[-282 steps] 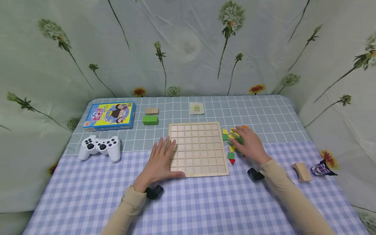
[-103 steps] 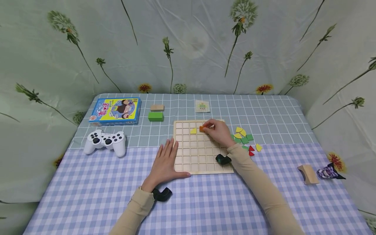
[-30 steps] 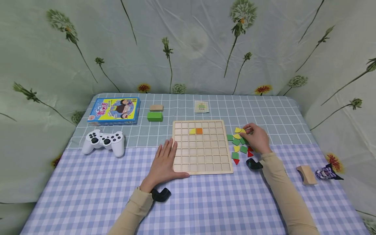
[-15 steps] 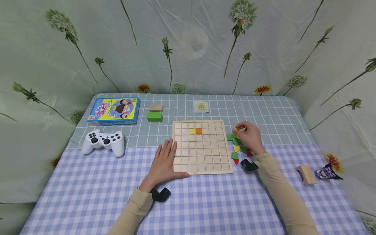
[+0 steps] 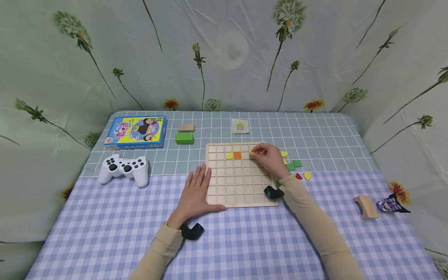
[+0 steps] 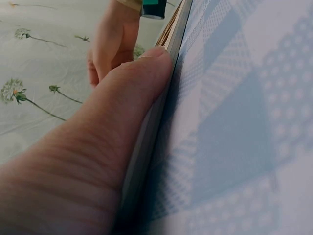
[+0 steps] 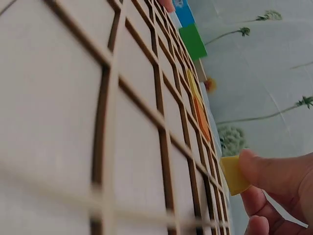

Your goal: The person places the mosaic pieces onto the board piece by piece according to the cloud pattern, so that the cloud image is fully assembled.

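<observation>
Table covering, blue-and-white checked cloth (image 5: 238, 241): the broadest item on my head feed, spread beneath everything listed.

Board, pale wooden square with a raised grid (image 5: 234, 190): lying flat at the centre. I count two filled cells, side by side in its far part; the others in view are bare.

Game box, blue and yellow cardboard (image 5: 136, 132): far left, well apart from the board.

Left hand (image 5: 194, 194): grasping nothing, fingers spread flat at the board's left edge, thumb along the near edge.

Right hand (image 5: 268, 158): thumb and fingers pinching a thin yellow flat piece (image 7: 234, 176) over the board's far part, right of the filled cells and apart from them. I cannot tell whether it touches the grid.

Pieces in cells: one yellow tile with a slanting or curved side (image 5: 229, 156); one flat orange square (image 5: 237, 155), adjoining on its right.

Loose pieces, right of the board: green squares (image 5: 297, 163), a red triangle (image 5: 298, 176), yellow rounded wedges (image 5: 307, 175); some hidden by the right arm. I judge the filling at an early stage, two pieces laid, most outstanding.
</observation>
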Motion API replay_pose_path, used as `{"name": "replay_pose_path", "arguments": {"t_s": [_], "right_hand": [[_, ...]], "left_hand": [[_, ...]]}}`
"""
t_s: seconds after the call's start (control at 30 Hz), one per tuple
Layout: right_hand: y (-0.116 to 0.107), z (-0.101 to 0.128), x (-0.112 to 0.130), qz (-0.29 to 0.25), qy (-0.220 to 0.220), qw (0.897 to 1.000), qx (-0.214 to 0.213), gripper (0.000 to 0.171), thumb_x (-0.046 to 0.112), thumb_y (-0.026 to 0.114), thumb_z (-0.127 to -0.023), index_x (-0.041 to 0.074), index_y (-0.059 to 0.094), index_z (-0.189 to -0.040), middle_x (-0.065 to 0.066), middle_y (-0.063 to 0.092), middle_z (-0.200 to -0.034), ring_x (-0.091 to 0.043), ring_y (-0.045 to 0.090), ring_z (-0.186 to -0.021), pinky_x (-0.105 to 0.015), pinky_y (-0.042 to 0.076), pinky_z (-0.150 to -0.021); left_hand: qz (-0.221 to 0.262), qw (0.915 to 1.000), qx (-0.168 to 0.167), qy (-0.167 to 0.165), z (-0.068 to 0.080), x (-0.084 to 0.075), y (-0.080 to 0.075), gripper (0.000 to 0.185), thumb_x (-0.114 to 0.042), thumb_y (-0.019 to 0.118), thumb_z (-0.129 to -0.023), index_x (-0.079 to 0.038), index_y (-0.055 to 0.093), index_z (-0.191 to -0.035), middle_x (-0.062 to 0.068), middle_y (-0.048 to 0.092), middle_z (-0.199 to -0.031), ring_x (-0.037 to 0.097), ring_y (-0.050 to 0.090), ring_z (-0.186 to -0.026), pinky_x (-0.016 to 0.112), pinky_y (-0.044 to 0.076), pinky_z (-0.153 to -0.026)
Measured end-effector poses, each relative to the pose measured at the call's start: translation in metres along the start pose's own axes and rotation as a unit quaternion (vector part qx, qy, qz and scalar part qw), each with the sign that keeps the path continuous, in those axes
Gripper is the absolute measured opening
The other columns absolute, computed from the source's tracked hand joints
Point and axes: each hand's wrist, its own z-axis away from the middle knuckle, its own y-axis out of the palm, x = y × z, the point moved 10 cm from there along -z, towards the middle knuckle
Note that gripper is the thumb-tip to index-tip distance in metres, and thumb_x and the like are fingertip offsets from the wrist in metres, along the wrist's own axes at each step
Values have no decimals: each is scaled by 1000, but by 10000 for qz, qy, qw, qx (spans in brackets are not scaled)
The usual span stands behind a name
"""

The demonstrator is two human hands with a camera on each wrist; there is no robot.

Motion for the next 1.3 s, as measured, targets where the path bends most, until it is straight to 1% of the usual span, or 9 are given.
{"name": "replay_pose_path", "arguments": {"t_s": [0.13, 0.23, 0.43, 0.6, 0.67, 0.83, 0.97, 1.07, 1.3], "right_hand": [[12, -4, 4, 111, -31, 9999, 100, 12, 17, 75, -83, 6, 71, -88, -4, 64, -78, -20, 48, -65, -31, 38, -60], [17, -7, 5, 215, -19, 9996, 182, 12, 18, 74, -84, 7, 72, -89, -3, 65, -79, -20, 51, -66, -33, 40, -61], [24, -9, 5, 477, 155, 9982, 326, 13, 18, 71, -87, 7, 73, -94, -6, 69, -88, -22, 62, -78, -36, 47, -71], [26, -8, 7, 795, 91, 9961, 370, 14, 16, 70, -88, 5, 74, -96, -10, 67, -98, -25, 63, -89, -39, 49, -79], [26, -8, 9, 957, 21, 9948, 335, 14, 16, 70, -87, 5, 75, -95, -11, 65, -96, -26, 62, -88, -39, 49, -77], [22, -6, 8, 1189, 27, 9927, 216, 14, 20, 72, -86, 7, 76, -88, -6, 62, -82, -22, 59, -76, -37, 48, -64], [18, -3, 5, 1081, 29, 9937, 294, 13, 20, 72, -86, 8, 74, -87, -3, 59, -76, -20, 54, -69, -33, 43, -58], [9, 1, 1, 942, 37, 9950, 328, 13, 19, 71, -86, 7, 74, -89, -3, 58, -76, -19, 50, -66, -32, 39, -56], [-33, 12, -19, 1065, 61, 9943, 35, 14, 17, 71, -86, 4, 73, -92, -7, 60, -80, -19, 50, -63, -31, 37, -53]], "left_hand": [[-4, 9999, 99, -82, 0, 1, 1, 127, -86, 52, -65, -4, 10, -152, 15, 2, -157, 26, -4, -143, 42, -5, -114], [1, 9999, 115, -108, 0, 2, 1, 127, -86, 51, -65, -4, 9, -152, 14, 2, -157, 25, -5, -143, 41, -6, -114], [-28, 9999, 119, -82, 0, 2, 1, 128, -87, 51, -65, -5, 8, -152, 14, 2, -157, 25, -5, -143, 40, -6, -114], [-17, 9999, 135, -87, 0, 2, 2, 128, -86, 52, -64, -4, 9, -152, 14, 2, -157, 25, -5, -143, 40, -6, -114], [-15, 9998, 146, -94, 0, 2, 2, 128, -86, 52, -64, -4, 9, -152, 14, 2, -157, 25, -5, -143, 40, -6, -114], [-19, 9999, 141, -82, -1, 1, 2, 127, -86, 52, -65, -4, 9, -152, 14, 1, -157, 25, -5, -143, 40, -6, -114], [-21, 9999, 136, -94, -1, 1, 2, 128, -86, 52, -65, -4, 8, -152, 14, 1, -157, 25, -5, -143, 40, -7, -114], [0, 9998, 140, -110, -1, 2, 3, 128, -86, 53, -64, -3, 8, -152, 14, 2, -157, 25, -4, -143, 39, -7, -114], [-57, 9999, 111, -91, 0, 3, 2, 130, -87, 50, -64, -2, 6, -152, 13, 1, -158, 25, -4, -143, 39, -6, -114]]}}
